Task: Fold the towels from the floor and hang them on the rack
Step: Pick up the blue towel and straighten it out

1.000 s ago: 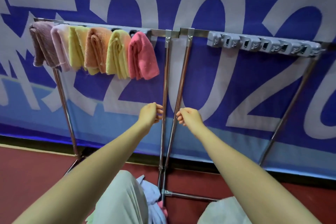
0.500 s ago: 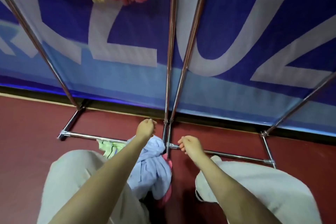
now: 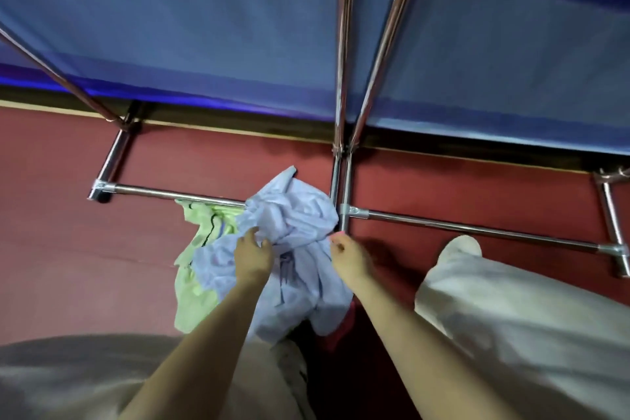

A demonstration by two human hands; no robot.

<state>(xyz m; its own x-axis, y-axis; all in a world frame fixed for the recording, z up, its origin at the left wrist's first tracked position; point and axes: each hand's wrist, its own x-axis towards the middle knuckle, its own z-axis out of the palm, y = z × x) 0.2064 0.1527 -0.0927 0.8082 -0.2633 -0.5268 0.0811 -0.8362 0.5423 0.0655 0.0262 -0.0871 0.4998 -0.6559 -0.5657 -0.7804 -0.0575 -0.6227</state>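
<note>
1. The left hand (image 3: 254, 257) lies on top of the crumpled pale blue towel (image 3: 293, 225), fingers bent down into the cloth and pressing on it; whether they pinch a fold cannot be told
2. The right hand (image 3: 347, 257) sits at the blue towel's right edge, fingers loosely curled and fingertips touching the cloth; a firm grip is not visible
3. Three towels lie in one heap on the red floor (image 3: 61, 249): the blue one on top, a light green towel (image 3: 196, 242) with dark stripes under it to the left, and a pink towel (image 3: 341, 326) peeking out at the lower right
4. The blue towel is bunched, its long axis running from the person's knees away toward the rack's base; one peak points at the wall
5. The rack (image 3: 344, 78) shows four slanted steel uprights and two low crossbars; the heap rests against the left crossbar, just beside the middle uprights
6. A blue banner (image 3: 204, 27) hangs behind; no readable writing shows on it
</note>
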